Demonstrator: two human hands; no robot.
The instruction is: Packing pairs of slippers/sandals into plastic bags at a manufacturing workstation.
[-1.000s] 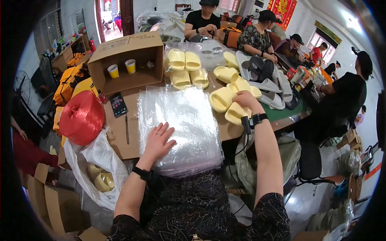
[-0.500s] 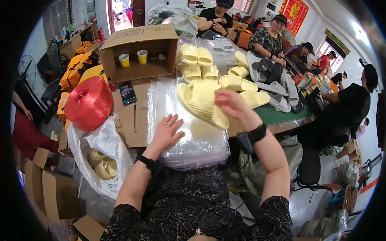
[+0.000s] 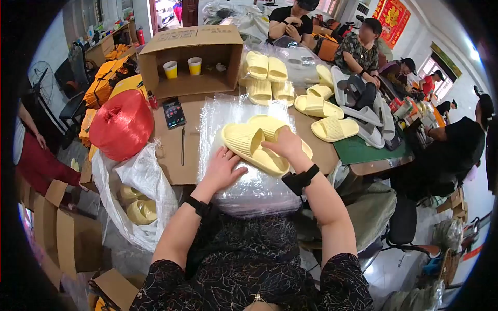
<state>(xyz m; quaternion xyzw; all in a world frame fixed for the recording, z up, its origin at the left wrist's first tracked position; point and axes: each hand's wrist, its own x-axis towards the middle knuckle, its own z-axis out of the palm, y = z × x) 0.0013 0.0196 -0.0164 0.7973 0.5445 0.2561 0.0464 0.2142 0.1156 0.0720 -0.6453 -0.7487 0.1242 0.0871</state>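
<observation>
Two pale yellow ribbed slippers lie side by side, slanted, on a stack of clear plastic bags in front of me. The near slipper shows its strap and open foot bed; the far slipper is partly behind it. My left hand rests on the bags with fingers apart, its fingertips at the near slipper's edge. Over the pair, my right hand closes on the far slipper, thumb stretched toward the near one; its other fingertips are partly hidden.
Left of the bags are a phone, a thin dark stick and a red twine roll above a white sack. Behind stands an open carton with two cups. More yellow slippers and grey slippers lie right; people sit beyond.
The slippers, overlapped and tilted before, now lie side by side on the bags. My right hand has come in over them from their right edge. The whole view has shifted slightly.
</observation>
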